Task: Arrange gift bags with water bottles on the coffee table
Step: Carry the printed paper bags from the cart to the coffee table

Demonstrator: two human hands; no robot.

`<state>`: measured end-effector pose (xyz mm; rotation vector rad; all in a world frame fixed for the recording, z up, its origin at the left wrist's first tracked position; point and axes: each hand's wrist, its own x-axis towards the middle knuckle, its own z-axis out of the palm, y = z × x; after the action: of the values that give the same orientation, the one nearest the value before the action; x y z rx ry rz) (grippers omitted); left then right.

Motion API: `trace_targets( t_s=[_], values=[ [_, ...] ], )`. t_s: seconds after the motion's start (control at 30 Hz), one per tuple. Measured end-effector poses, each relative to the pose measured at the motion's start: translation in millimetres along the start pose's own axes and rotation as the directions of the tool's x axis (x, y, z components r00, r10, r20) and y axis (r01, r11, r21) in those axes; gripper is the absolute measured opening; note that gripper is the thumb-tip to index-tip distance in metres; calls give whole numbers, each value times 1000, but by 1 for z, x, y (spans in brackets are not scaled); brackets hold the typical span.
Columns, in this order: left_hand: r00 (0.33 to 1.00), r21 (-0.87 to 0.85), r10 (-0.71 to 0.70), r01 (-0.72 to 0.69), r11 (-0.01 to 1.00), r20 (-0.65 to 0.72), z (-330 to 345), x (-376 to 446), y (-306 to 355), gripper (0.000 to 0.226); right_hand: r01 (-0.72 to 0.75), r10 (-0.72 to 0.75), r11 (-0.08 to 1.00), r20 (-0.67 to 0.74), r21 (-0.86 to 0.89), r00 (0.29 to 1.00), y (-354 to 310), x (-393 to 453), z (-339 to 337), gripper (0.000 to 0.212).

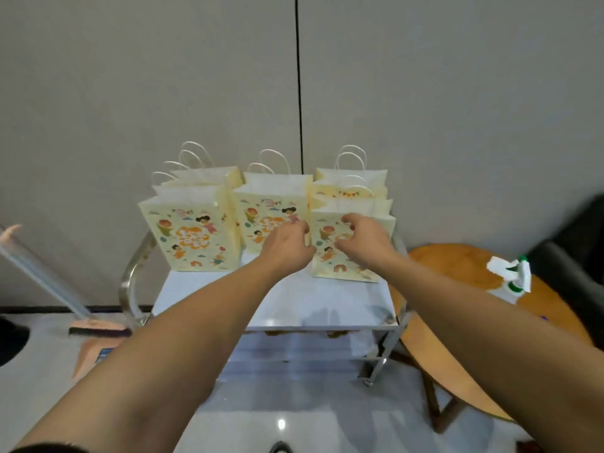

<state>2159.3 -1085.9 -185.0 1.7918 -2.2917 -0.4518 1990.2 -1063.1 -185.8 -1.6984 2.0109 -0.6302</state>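
Mostly white coffee table (pixel 294 302), grey wall (pixel 130 76) behind, wooden table (pixel 457 269) beside.

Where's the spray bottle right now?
Head view, right side: the spray bottle is on the round wooden table, right of the bag-covered coffee table.

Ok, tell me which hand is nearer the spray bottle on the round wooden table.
Right. The right hand is on the front right gift bag, well to the left of the spray bottle; the left hand is farther left, at that bag's left edge.
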Motion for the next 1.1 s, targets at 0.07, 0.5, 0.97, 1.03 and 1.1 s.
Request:
trace_targets(
  t_s=[0.07,0.5,0.97,1.03,1.1],
  values=[
    [1000,-43,30,-30,999,5,-5,25,0,47,-55,55,998,-61,2,997,0,17,-10,60],
    [993,-131,-56,69,989,100,13,135,-1,46,-107,85,988,-186,-111,979,14,123,-14,51],
    [951,124,32,-74,990,309,56,185,23,60,-76,125,945,-136,319,983,39,173,-5,31],
    [945,85,79,-111,990,318,50,191,22,54,-97,153,934,-138,343,979,33,171,-11,29],
    [934,63,117,-146,987,337,43,193,18,44,-125,187,937,-164,326,969,25,166,-17,30]
  ],
)
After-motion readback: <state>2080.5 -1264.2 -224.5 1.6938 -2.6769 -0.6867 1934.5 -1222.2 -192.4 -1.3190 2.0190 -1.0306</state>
